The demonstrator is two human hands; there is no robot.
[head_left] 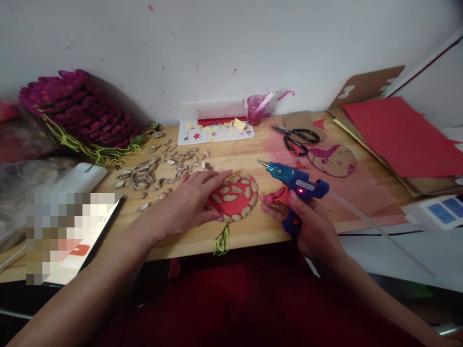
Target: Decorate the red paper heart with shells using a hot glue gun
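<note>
My left hand (191, 200) lies over the left side of a round red disc (237, 206), fingers stretched out and apart, thumb at its lower edge. Peanut shells (230, 197) line the disc's rim and dot its middle. A yellow-green tassel (222, 243) hangs from the disc's near edge, towards the table edge. My right hand (313, 219) is closed around the handle of a blue hot glue gun (289, 178). Its metal nozzle points left, above and to the right of the disc, apart from it. A red light glows on its body, and a clear glue stick (356, 214) trails from the back.
Loose peanut shells (144, 173) are scattered left on the wooden table. Black-handled scissors (298, 137), a stained cardboard circle (334, 160) and red sheets (405, 137) lie right. A pink cup (256, 110) stands by the wall. A purple layered craft (79, 108) and a lit screen (94, 241) are left.
</note>
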